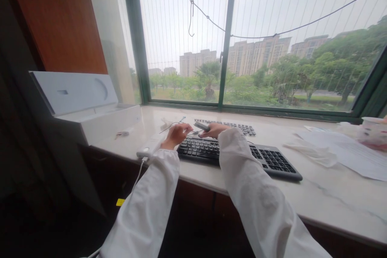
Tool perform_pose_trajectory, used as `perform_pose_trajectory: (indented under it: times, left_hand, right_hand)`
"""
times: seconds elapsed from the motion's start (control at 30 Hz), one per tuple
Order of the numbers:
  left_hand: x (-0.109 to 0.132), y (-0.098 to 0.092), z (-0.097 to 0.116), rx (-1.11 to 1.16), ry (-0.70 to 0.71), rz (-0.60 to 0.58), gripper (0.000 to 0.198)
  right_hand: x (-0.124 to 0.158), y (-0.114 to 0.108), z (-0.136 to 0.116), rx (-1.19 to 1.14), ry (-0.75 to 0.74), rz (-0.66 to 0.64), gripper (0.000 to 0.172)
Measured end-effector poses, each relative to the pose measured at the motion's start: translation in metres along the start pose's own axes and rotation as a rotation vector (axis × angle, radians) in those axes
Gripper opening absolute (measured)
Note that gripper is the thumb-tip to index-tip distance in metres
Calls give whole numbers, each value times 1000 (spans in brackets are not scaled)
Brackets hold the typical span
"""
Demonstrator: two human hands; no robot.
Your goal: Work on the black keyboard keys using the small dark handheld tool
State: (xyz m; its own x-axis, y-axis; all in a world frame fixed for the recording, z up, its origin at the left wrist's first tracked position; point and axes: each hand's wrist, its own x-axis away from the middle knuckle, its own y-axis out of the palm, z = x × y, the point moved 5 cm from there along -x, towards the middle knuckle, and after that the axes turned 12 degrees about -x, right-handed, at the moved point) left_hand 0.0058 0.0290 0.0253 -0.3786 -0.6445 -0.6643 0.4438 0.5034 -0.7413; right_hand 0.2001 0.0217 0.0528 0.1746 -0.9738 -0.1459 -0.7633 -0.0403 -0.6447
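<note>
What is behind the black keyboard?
A second keyboard lies behind the black keyboard, nearer the window. The right hand, gripping a small grey thing, hides part of its left end.

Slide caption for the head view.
Left hand and right hand, gripping a grey object, above a black keyboard on a counter.

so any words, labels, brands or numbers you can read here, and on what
No text here can be read.
Black keyboard keys: legends too small.
Second keyboard behind it: too small.
Paper sheets: blurred.
Yellow tag under the counter: blurred.
White box: no print visible.
Dark object in the right hand: nothing legible.
</note>
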Motion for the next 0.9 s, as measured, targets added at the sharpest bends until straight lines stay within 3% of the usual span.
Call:
perform_pose_trajectory:
  times: [0.07,0.1,0.27,0.47,0.9]
  left_hand:
    - [0,-2,3,22,12,10,19]
    - [0,-3,4,31,21,7,19]
    - [-1,-4,12,47,69,-16,29]
    - [0,1,19,61,159,-39,15]
    - [0,1,18,57,118,-24,16]
  right_hand:
    - [-1,8,1,-30,64,-177,31]
    - [-2,10,2,-56,84,-200,30]
    - [-11,9,10,-135,143,-40,26]
    - [-10,17,9,-179,131,-130,24]
    - [-16,16,15,-257,70,-63,27]
